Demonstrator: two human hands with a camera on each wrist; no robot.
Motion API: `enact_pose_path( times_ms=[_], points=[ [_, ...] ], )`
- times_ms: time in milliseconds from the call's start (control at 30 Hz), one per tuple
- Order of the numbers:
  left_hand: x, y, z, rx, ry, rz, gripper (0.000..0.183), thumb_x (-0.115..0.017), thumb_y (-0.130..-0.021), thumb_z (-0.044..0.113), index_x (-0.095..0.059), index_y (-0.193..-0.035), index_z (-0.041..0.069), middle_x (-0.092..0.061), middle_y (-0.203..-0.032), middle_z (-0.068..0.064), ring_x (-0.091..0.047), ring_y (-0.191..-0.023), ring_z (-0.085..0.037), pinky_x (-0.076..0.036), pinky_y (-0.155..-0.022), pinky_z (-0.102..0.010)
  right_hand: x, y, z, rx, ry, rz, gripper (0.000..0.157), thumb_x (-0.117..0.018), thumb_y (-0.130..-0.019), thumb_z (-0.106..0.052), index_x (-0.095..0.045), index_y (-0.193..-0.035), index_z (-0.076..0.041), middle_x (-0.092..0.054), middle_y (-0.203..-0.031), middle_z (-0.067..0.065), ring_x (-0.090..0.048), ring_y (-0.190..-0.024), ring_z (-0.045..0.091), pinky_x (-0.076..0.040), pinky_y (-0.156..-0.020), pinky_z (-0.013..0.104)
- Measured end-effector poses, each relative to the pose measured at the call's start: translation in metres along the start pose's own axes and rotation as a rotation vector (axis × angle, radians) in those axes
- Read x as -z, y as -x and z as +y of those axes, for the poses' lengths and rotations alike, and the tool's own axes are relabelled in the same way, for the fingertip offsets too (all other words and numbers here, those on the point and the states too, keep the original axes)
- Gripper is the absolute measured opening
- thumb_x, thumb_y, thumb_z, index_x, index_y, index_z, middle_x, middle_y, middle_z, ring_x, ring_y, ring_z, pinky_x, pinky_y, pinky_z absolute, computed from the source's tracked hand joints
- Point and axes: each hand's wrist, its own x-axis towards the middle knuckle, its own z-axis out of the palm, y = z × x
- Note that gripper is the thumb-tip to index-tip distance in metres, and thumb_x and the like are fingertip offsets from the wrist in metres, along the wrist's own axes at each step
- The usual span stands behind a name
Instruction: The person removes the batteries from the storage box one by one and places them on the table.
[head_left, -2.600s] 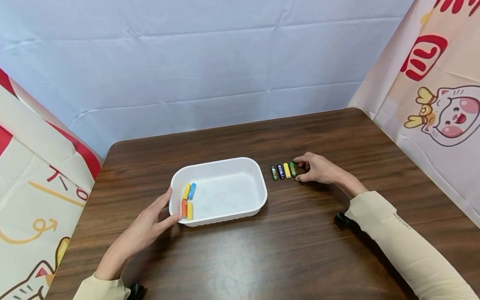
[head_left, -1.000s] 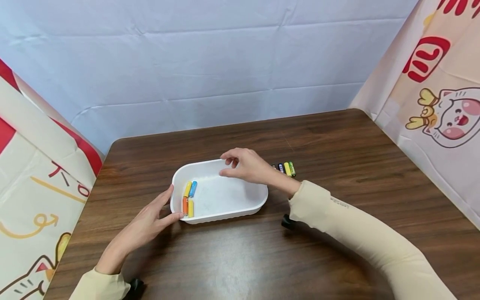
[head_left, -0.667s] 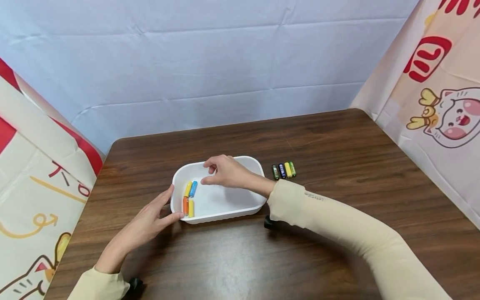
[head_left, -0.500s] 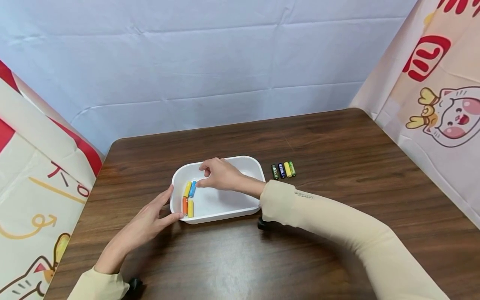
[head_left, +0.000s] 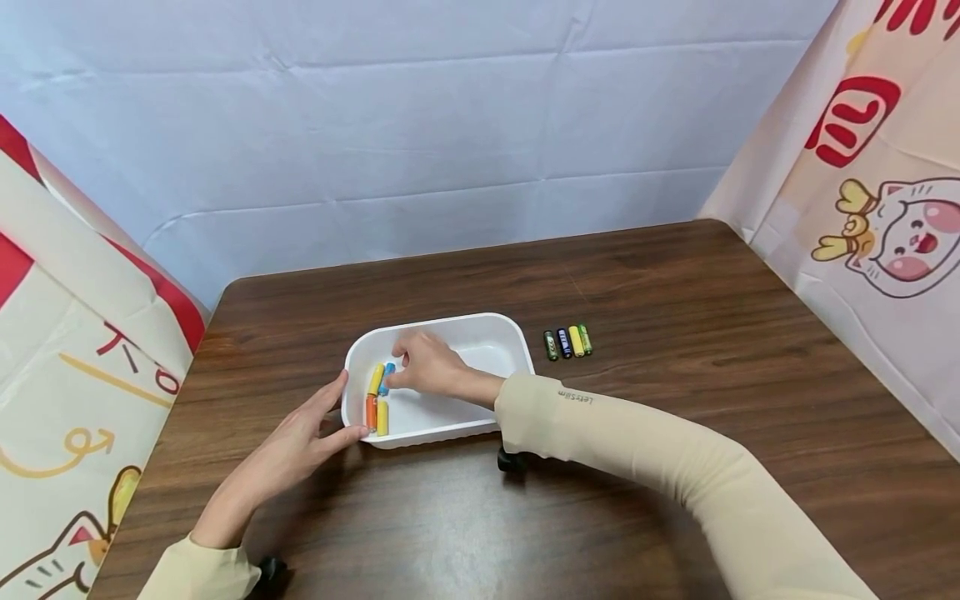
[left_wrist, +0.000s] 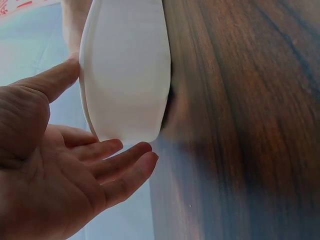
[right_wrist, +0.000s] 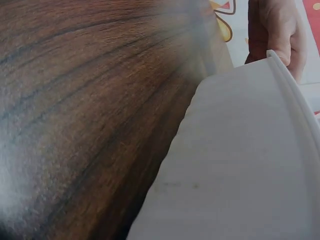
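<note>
My cream sleeves (head_left: pixel 637 425) come in from the near edge, left and right, over a dark brown wood-grain table (head_left: pixel 450 517). My left hand (head_left: pixel 296 437) is at the left end of a white rectangular tray with rounded corners (head_left: pixel 442 410): its thumb rests on the rim by the near-left corner, and its fingers spread loosely along the outside of the end wall without clenching. The tray sits flat on the table, left of the middle. Inside, along its left end, an orange cylindrical battery (head_left: pixel 371 414) and a yellow cylindrical battery (head_left: pixel 382 418) lie side by side at the near side. Just beyond them lie a second yellow battery (head_left: pixel 376 379) on the left and a bright blue cylindrical battery (head_left: pixel 388 372) on the right. My right hand (head_left: pixel 431 364) reaches into the tray from the right, thumb and index finger bent and a little apart at the blue one; whether they pinch it I cannot tell. Right of the tray, apart from it, four batteries lie in a row on the table: dark green (head_left: pixel 551 345), dark blue (head_left: pixel 564 342), yellow (head_left: pixel 576 341) and bright green (head_left: pixel 586 339). Past the table's far edge hangs a creased white cloth (head_left: pixel 450 150).
</note>
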Motion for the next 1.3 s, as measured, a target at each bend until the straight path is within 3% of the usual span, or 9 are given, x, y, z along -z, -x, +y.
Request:
enact_pose_path(
  times_ms=[533, 1300],
  points=[
    [-0.001, 0.0, 0.0, -0.015, 0.001, 0.008, 0.092, -0.069, -0.1, 0.042, -0.019, -0.163, -0.003, -0.03, -0.163, -0.029, -0.042, -0.142, -0.046, -0.039, -0.11, -0.063, -0.017, 0.0, -0.003, -0.07, 0.083, 0.026, 0.036, -0.088, -0.082, -0.032, -0.071, -0.102, -0.007, -0.059, -0.092, -0.002, -0.052, -0.082, 0.012, -0.046, -0.063, 0.024],
    [-0.003, 0.0, -0.001, -0.036, 0.009, 0.014, 0.092, -0.069, -0.1, 0.041, -0.019, -0.162, -0.003, -0.031, -0.162, -0.028, -0.053, -0.134, -0.042, -0.047, -0.105, -0.058, -0.028, -0.003, 0.0, -0.011, 0.249, 0.051, 0.04, -0.089, -0.082, -0.042, -0.072, -0.101, -0.011, -0.06, -0.092, -0.001, -0.053, -0.083, 0.013, -0.048, -0.06, 0.026]
  ],
)
